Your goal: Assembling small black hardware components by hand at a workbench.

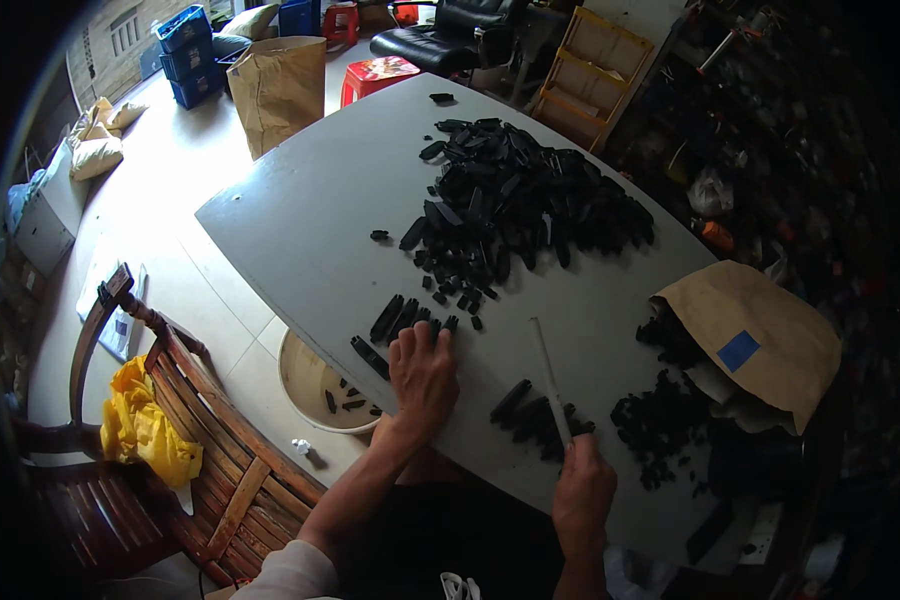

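Note:
My left hand (pixel 425 378) rests at the table's near edge, its fingers curled down over a short row of long black plastic pieces (pixel 388 318). One more such piece (pixel 370 357) lies at an angle beside the wrist. In my right hand (pixel 583 488) is a thin, pale, straight stick (pixel 549 378), closed in the fist and pointing away from me. Under the stick's near end is a second row of black plastic pieces (pixel 530 420). Beyond both hands spreads a big heap of similar black pieces (pixel 530 190), with small black blocks (pixel 458 285) at its near side.
A brown paper bag (pixel 770 340) lies on the table's right, black pieces spilling from its mouth beside a pile of small black parts (pixel 658 425). Below the left edge stands a pale bucket (pixel 305 385) holding several black bits. A wooden chair (pixel 220 440) with a yellow bag stands left.

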Demonstrator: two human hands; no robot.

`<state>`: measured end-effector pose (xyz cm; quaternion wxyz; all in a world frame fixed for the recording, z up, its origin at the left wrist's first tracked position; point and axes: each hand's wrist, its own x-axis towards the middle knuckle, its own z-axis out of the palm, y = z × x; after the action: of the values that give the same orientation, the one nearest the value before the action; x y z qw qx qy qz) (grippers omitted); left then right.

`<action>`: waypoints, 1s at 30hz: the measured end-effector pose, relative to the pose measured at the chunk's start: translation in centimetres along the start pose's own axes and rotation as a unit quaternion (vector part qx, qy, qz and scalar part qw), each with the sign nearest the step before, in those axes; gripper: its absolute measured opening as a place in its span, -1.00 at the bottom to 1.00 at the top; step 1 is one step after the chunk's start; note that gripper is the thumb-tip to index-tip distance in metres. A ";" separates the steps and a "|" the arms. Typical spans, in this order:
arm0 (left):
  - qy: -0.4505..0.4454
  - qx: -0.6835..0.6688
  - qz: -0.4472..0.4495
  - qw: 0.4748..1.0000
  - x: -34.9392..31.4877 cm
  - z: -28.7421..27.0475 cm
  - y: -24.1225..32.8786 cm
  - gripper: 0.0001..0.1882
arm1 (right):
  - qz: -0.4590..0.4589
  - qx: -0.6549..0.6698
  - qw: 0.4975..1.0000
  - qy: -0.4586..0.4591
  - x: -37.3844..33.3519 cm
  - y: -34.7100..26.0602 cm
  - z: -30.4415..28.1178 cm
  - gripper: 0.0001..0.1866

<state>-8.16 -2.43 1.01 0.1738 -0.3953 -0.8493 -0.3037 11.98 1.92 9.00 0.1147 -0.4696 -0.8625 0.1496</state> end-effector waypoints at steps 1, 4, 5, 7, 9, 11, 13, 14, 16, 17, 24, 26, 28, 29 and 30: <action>-0.007 0.008 0.014 1.000 -0.2 0.4 -0.3 -0.69 | -0.002 0.006 1.000 -0.012 0.0 -0.1 0.2 -0.89; -0.010 -0.015 0.036 0.999 -0.9 0.8 -0.4 -0.70 | -0.016 0.011 1.000 -0.022 -0.1 -0.1 0.6 -0.88; -0.005 -0.045 0.042 0.998 -1.1 0.9 -0.3 -0.70 | -0.031 0.009 0.999 -0.022 -0.1 0.0 0.8 -0.87; -0.033 -0.065 0.043 0.996 -1.8 1.3 -0.1 -0.70 | -0.033 0.019 0.999 -0.026 -0.1 -0.1 1.2 -0.86; -0.061 -0.085 0.044 0.994 -2.4 1.3 0.4 -0.69 | -0.035 0.028 0.999 -0.029 0.0 -0.2 1.5 -0.85; -0.057 -0.187 0.031 0.980 -2.8 0.9 1.3 -0.71 | -0.043 0.018 0.998 -0.040 0.3 -0.4 1.6 -0.85; -0.063 -0.193 0.019 0.979 -3.2 0.9 1.4 -0.73 | -0.038 0.018 0.999 -0.019 0.4 -1.2 1.2 -0.85; -0.068 -0.186 0.017 0.980 -3.2 0.8 1.3 -0.74 | -0.034 0.018 0.999 0.003 0.4 -1.7 0.9 -0.85; -0.071 -0.180 0.013 0.981 -3.4 0.7 1.2 -0.75 | -0.057 0.040 0.995 0.065 0.6 -2.7 0.5 -0.86; -0.073 -0.175 0.014 0.982 -3.5 0.8 1.1 -0.75 | -0.079 0.061 0.987 0.128 0.6 -3.0 0.5 -0.87; -0.071 -0.175 0.013 0.982 -3.6 1.1 1.0 -0.80 | -0.061 -0.082 0.990 -0.102 2.5 -1.3 3.9 -0.91; -0.074 -0.170 0.007 0.983 -4.1 0.9 1.1 -0.79 | -0.055 -0.047 0.996 -0.059 2.3 -1.5 2.2 -0.91; -0.069 -0.171 0.010 0.983 -3.7 1.1 1.1 -0.79 | -0.040 -0.016 0.999 0.033 2.4 -2.1 0.9 -0.91; -0.070 -0.172 0.006 0.983 -3.6 1.0 1.0 -0.79 | -0.041 -0.016 0.998 0.034 2.3 -2.0 1.2 -0.91; -0.073 -0.176 0.003 0.982 -3.6 0.9 1.2 -0.79 | -0.071 -0.003 0.994 0.082 1.7 -1.5 1.7 -0.92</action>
<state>-5.01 -3.30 -1.19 0.0404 -0.4432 -0.7919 -0.4182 9.33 2.34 8.08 0.1940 -0.4181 -0.8819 0.0991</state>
